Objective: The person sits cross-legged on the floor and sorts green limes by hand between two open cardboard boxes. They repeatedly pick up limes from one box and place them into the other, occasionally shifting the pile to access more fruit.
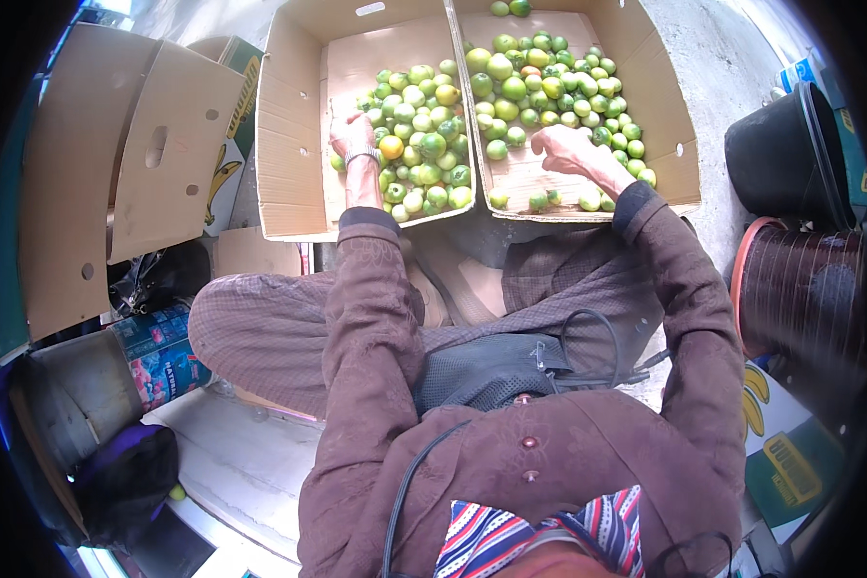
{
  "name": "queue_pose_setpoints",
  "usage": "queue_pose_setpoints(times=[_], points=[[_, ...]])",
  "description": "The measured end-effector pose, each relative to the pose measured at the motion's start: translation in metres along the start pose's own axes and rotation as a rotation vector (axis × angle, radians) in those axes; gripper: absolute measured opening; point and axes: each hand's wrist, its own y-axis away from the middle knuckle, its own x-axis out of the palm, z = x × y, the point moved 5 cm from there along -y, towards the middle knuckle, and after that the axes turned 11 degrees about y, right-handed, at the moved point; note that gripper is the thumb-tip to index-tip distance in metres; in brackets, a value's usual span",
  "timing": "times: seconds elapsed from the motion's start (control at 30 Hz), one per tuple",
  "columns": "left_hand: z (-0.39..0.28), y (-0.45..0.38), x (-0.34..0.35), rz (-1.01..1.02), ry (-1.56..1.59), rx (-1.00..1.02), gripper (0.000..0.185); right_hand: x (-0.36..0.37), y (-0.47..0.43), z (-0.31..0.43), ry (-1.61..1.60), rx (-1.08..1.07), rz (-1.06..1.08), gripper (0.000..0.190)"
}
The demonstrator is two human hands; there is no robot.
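Observation:
Before me stand two open cardboard boxes side by side, the left box (pixel 289 159) and the right box (pixel 665 123). Green tomatoes (pixel 419 108) lie heaped in the left one, among them an orange tomato (pixel 391 147). My left hand (pixel 352 135), with a metal band at its wrist, is at the left edge of that heap, its fingers curled and partly hidden. More green tomatoes (pixel 549 83) are spread through the right box. My right hand (pixel 567 150) is over the near part of that box with bent fingers; whether either hand holds a tomato is hidden.
Flattened cardboard (pixel 162 144) and a banana carton (pixel 231 155) stand at the left. A black bucket (pixel 780 159) and a dark ribbed container (pixel 802 289) are at the right, above another banana carton (pixel 787 462). A mesh pouch (pixel 477 368) rests on my lap.

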Motion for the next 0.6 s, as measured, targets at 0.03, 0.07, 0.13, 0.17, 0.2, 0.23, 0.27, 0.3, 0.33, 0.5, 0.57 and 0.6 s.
queue_pose_setpoints(times=[0.03, 0.07, 0.13, 0.17, 0.2, 0.23, 0.27, 0.3, 0.33, 0.5, 0.57, 0.6], points=[[0.009, -0.009, -0.001, 0.038, 0.123, -0.080, 0.016, 0.004, 0.000, 0.003, -0.027, -0.056, 0.118, 0.028], [0.020, -0.013, -0.005, 0.052, 0.226, -0.183, 0.018, 0.010, -0.003, 0.007, 0.001, -0.089, 0.209, 0.028], [0.022, -0.012, 0.008, 0.111, 0.441, -0.391, 0.023, 0.033, -0.004, 0.001, 0.159, -0.088, 0.350, 0.029], [0.020, -0.009, 0.017, 0.146, 0.457, -0.398, 0.023, 0.043, -0.001, -0.004, 0.214, -0.082, 0.399, 0.029], [0.021, -0.008, 0.016, 0.164, 0.466, -0.399, 0.024, 0.051, -0.001, -0.003, 0.253, -0.092, 0.438, 0.030], [0.021, -0.006, 0.016, 0.181, 0.476, -0.400, 0.025, 0.058, -0.001, -0.003, 0.279, -0.096, 0.470, 0.030], [0.022, -0.004, 0.017, 0.199, 0.486, -0.400, 0.026, 0.065, 0.001, -0.004, 0.302, -0.104, 0.500, 0.031], [0.019, -0.005, 0.017, 0.216, 0.499, -0.393, 0.027, 0.067, 0.001, -0.003, 0.320, -0.114, 0.522, 0.031], [0.015, -0.006, 0.017, 0.233, 0.513, -0.385, 0.027, 0.070, 0.002, 0.000, 0.325, -0.127, 0.538, 0.032], [-0.037, 0.034, 0.040, 0.459, 0.668, -0.401, 0.035, 0.044, -0.002, -0.010, 0.032, -0.011, 0.261, 0.034], [-0.059, 0.044, 0.034, 0.656, 0.674, -0.387, 0.037, -0.001, -0.012, 0.007, -0.202, -0.015, -0.127, 0.042], [-0.073, 0.049, 0.029, 0.752, 0.673, -0.375, 0.038, -0.027, -0.012, 0.025, -0.460, 0.052, -0.213, 0.042]])
